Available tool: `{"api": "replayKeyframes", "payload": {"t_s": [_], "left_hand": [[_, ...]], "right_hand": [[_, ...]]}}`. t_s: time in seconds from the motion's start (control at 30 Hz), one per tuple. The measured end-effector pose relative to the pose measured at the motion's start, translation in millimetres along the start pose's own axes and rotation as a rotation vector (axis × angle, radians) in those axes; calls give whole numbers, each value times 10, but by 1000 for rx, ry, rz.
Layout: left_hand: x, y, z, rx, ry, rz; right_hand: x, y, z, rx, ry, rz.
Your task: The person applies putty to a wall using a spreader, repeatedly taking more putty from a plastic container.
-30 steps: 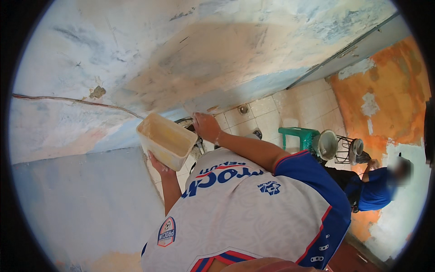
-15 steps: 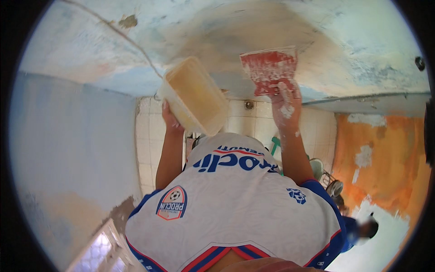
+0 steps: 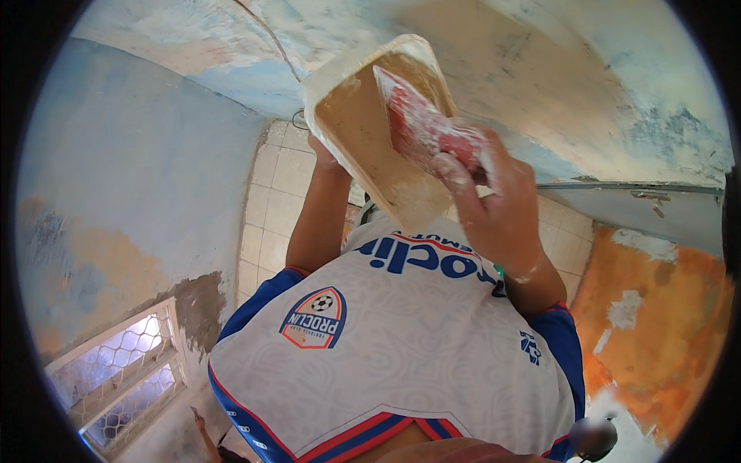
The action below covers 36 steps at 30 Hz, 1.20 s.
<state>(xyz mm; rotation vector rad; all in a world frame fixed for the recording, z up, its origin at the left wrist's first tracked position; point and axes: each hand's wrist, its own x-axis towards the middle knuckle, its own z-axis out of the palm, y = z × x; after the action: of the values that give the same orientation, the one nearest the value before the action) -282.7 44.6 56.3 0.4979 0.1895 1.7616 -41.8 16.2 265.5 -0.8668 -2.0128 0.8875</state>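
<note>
My left hand grips a cream plastic rectangular tub from the left side, its fingers mostly behind the rim. The tub is tilted toward me, with a tan, smeared inside. My right hand, smudged with white, is closed round the handle of a wide red scraper coated in white material. The scraper's blade lies inside the tub; whether it touches the bottom I cannot tell. Both are held up above my white and blue shirt.
A patchy painted wall is ahead, with a cable; a blue-grey wall has a barred window at left. White floor tiles show below. At right is an orange wall. A person's head and another bare arm appear low.
The tub has risen in my left hand. The scraper in my right hand, held right of the tub half a second ago, is now inside it. The view has swung round.
</note>
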Motion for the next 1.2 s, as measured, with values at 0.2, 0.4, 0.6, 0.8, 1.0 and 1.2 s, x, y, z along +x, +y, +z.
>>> {"api": "replayKeyframes", "payload": {"t_s": [0.2,0.4,0.6,0.8,1.0,1.2], "left_hand": [[-301,-483,177,42,-28,-44],[-432,-675,273,82,-50,-77],[-486,-777,361,121,-72,-101],[-532,-777,410,166,-85,-136],[-705,-738,436,188,-74,-154],[-622,-669,418,201,-95,-151]], "right_hand": [[-408,245,-234,-70,-96,-14],[-728,374,-400,36,-127,0],[-905,484,-588,112,-127,4],[-1006,557,-707,204,-133,26],[-1010,526,-892,303,-271,91],[-1081,588,-962,552,-271,104]]}}
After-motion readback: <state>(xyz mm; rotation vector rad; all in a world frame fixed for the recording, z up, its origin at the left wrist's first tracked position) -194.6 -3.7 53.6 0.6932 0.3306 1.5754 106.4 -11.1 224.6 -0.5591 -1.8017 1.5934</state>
